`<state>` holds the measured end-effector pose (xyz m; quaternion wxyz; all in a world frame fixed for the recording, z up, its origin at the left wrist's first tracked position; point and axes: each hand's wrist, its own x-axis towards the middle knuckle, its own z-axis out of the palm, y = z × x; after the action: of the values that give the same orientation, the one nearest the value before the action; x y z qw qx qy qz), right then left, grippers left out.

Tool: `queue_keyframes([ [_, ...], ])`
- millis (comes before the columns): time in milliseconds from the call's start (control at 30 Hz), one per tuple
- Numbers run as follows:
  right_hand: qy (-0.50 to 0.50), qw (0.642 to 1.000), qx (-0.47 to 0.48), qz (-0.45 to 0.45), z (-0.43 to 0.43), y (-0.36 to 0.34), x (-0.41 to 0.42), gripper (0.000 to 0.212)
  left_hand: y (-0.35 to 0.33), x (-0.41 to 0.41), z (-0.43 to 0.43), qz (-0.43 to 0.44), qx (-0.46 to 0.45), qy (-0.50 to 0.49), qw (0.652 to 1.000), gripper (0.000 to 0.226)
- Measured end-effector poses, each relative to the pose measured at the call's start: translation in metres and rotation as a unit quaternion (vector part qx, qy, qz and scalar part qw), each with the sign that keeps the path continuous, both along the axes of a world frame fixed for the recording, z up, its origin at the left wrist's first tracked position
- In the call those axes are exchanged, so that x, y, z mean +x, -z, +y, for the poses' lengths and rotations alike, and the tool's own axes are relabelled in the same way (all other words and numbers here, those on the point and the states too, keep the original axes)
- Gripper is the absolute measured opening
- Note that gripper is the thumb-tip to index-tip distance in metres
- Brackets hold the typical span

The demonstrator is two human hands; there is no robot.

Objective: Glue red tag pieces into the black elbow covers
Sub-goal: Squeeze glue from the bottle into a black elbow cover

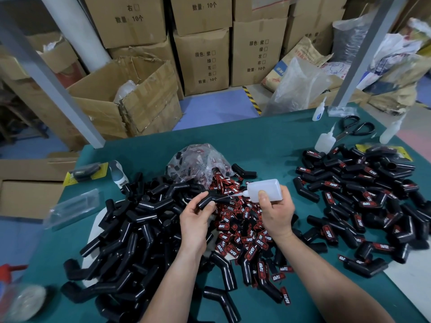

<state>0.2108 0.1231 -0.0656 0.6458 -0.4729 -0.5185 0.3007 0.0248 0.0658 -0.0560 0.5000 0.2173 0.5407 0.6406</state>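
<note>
A big green table [268, 141] is holding a pile of black bent tubes [140, 229], a heap of little red tags [242, 231], black scissors [355, 128] and white squeeze bottles [324, 142].

The room is evenly lit from overhead, soft and a bit cool, with no hard shadows on the green table [268, 138]. The black elbow covers [130, 229] left of the table's middle catch small white glints along their curves. The centre is sharp enough to read the print on the red tags [242, 229]. Toward the edges the wide lens bends straight lines: the grey posts [53, 75] lean outward, and the table's near-left corner smears into blur.
</note>
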Motion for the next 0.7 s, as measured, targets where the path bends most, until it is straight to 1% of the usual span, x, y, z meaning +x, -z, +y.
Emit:
queue_keyframes([
  [100, 0.004, 1.000, -0.008, 0.012, 0.0007, 0.0003, 0.0000, 0.018, -0.0007, 0.0000, -0.0005, 0.004, 0.000, 0.003, 1.000, 0.034],
  [333, 0.003, 1.000, 0.000, 0.007, 0.0009, -0.0005, 0.0007, 0.016, -0.0003, -0.0002, -0.0001, 0.021, -0.002, 0.005, 1.000, 0.035],
  [500, 0.004, 1.000, -0.001, 0.004, 0.0010, 0.0001, 0.0005, 0.017, 0.0012, -0.0010, -0.0005, 0.017, -0.008, 0.009, 1.000, 0.036],
  [700, 0.007, 1.000, -0.010, -0.004, 0.0027, 0.0034, 0.0023, 0.019, 0.0017, -0.0006, -0.0002, 0.012, -0.005, -0.010, 1.000, 0.035],
])
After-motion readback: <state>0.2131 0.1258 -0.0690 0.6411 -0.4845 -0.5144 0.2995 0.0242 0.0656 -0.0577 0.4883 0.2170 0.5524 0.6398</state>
